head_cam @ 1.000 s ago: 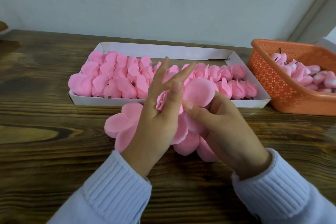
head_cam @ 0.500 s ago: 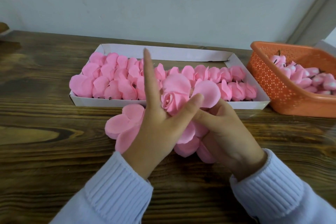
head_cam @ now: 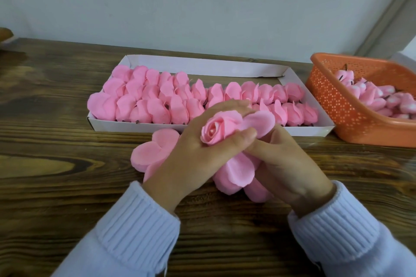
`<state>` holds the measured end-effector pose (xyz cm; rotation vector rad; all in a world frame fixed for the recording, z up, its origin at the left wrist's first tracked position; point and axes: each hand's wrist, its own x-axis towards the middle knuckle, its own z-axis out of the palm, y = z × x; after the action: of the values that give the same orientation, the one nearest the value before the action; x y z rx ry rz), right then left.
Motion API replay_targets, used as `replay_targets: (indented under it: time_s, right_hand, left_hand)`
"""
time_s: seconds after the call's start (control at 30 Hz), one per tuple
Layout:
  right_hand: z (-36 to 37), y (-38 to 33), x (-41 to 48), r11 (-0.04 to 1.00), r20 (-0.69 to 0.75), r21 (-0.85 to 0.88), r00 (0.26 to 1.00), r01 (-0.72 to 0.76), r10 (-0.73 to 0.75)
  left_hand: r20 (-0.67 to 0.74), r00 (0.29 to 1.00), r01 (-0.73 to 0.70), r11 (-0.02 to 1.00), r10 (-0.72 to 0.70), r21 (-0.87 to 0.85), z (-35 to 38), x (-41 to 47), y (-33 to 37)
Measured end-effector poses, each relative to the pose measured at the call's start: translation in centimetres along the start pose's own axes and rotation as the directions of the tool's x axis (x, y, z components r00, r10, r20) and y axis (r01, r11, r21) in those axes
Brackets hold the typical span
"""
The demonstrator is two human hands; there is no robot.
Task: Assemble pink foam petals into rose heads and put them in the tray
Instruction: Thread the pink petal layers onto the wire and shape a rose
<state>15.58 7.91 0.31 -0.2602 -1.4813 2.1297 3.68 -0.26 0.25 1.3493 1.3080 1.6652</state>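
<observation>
Holding a half-built rose head [head_cam: 218, 128] just in front of the tray [head_cam: 202, 63], both hands are closed on it and touch each other. The left hand [head_cam: 195, 155] wraps the bloom from its left side, fingers curled behind it and the thumb pressed across its front. The right hand [head_cam: 290, 164] grips from below and to the right, its fingers curled round the lower petals. The rose head is soft matte pink foam with a tight spiral of small petals at its centre, tilted toward the camera. One wide rounded petal [head_cam: 258, 123] stands out flat on its right, toward the tray's front wall. Larger unwrapped petals [head_cam: 236, 171] hang down between the two hands on the side away from the tray. A fan of spare pink petals [head_cam: 155, 148] lies on the desk [head_cam: 56, 186] right against the tray's front wall, partly hidden by the left hand. Inside the tray, finished rose heads [head_cam: 157, 101] lie packed in rows on their sides, filling its left and front parts, while a strip along its back wall shows bare white card. Right of the tray, close to its corner, an orange perforated basket [head_cam: 337, 108] holds small pink buds [head_cam: 382, 99] with dark stubs. Ribbed pale sleeves [head_cam: 135, 227] cover both wrists.
</observation>
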Motion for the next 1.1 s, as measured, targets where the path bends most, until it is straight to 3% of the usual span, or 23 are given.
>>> replay_targets:
  time_s: [0.13,0.2,0.3,0.47,0.73,0.97,1.1]
  right_hand:
    - [0.1,0.2,0.0,0.993,-0.024,-0.095,0.997,0.076,-0.079]
    - [0.2,0.2,-0.1,0.951,-0.125,-0.279,0.976,0.137,-0.177]
    - [0.3,0.1,-0.2,0.773,-0.175,-0.603,0.912,0.198,-0.37]
    - [0.5,0.2,-0.5,0.557,-0.161,-0.8,0.815,0.222,-0.556]
    - [0.3,0.4,-0.5,0.396,-0.146,-0.901,0.733,0.179,-0.664]
    - [0.3,0.2,-0.6,0.442,-0.181,-0.877,0.724,0.188,-0.666]
    - [0.6,0.2,-0.7,0.433,-0.101,-0.864,0.755,0.256,-0.648]
  left_hand:
    - [-0.072,0.997,-0.009,0.996,0.002,-0.094,0.1,0.0,-0.1]
    - [-0.113,0.994,-0.022,0.994,0.011,-0.105,0.3,0.0,-0.1]
    - [-0.148,0.989,-0.032,0.995,0.019,-0.091,0.4,0.2,-0.2]
    - [-0.121,0.993,-0.014,0.999,0.01,-0.031,0.5,0.1,-0.3]
    - [-0.059,0.998,0.004,0.999,-0.001,0.052,0.9,-0.4,-0.3]
    - [-0.015,1.0,-0.021,0.996,0.022,0.086,1.0,-0.5,-0.1]
    - [-0.049,0.998,-0.034,0.993,0.04,0.112,1.0,-0.4,-0.2]
